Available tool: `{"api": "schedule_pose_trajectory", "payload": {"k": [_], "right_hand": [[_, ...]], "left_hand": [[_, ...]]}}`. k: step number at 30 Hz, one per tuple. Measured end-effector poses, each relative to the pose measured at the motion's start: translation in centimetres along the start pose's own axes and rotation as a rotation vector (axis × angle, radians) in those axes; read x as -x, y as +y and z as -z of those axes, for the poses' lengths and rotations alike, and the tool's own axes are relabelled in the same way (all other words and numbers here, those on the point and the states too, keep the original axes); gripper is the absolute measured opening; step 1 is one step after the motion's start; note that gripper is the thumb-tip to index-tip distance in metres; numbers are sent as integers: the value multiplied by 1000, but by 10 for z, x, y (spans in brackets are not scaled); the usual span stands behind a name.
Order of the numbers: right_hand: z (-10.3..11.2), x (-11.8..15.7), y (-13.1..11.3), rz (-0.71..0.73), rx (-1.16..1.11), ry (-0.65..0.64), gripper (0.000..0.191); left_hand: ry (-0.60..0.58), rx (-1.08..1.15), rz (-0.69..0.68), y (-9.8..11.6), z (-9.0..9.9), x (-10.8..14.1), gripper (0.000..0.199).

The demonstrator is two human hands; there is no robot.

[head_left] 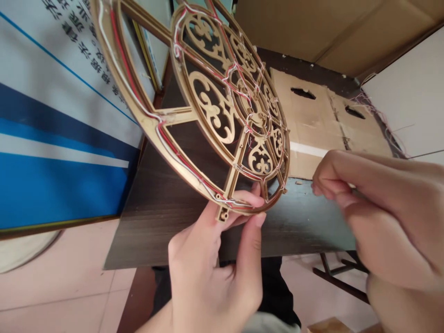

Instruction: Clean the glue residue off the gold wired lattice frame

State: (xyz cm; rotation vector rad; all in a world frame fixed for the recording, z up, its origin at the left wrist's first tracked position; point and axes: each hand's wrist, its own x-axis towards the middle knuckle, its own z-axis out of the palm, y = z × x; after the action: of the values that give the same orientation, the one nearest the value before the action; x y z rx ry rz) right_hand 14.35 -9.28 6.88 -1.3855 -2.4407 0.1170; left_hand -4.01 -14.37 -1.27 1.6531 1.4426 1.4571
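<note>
A round, gold-coloured openwork frame (pixel 215 113) with scroll ornaments stands tilted on edge above the dark table. Red and white wires run along its rings and spokes. My left hand (pixel 222 249) grips its lower rim between thumb and fingers, beside a small square lug. To the right, apart from the frame, my right hand (pixel 374 208) is closed with fingers pinched together near the table's front edge. What those fingers hold, if anything, is too hidden to tell.
Flattened cardboard (pixel 308 120) with two slots lies on the dark table (pixel 152 208). Thin loose wires (pixel 374 111) are at its right end. A blue and white printed board (pixel 62 138) stands at the left. Below right is a dark metal stand (pixel 342 277).
</note>
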Motion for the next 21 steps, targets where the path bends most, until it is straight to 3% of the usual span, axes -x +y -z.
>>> {"api": "schedule_pose_trajectory", "payload": {"k": [3,7,9,13,16,21], "right_hand": [[3,2,10,-3,27,-31,27],[2,7,18,95,83,-218,36],[-1,8,16,86,27,-245,39],[-7,2,2,-41,-149,-99,15],[-12,-5,-8,-42,-173,1,22],[-16,-12,-15,-92,-170,12,24]], "left_hand": [[6,-4,-13,-2,-1,0,20],[16,41,-23,-6,-3,-1,22],[18,40,-21,-7,-3,-1,24],[7,23,-28,-8,-1,-1,25],[-4,9,-15,-7,0,-1,24],[-15,9,-15,-6,0,-2,23]]}}
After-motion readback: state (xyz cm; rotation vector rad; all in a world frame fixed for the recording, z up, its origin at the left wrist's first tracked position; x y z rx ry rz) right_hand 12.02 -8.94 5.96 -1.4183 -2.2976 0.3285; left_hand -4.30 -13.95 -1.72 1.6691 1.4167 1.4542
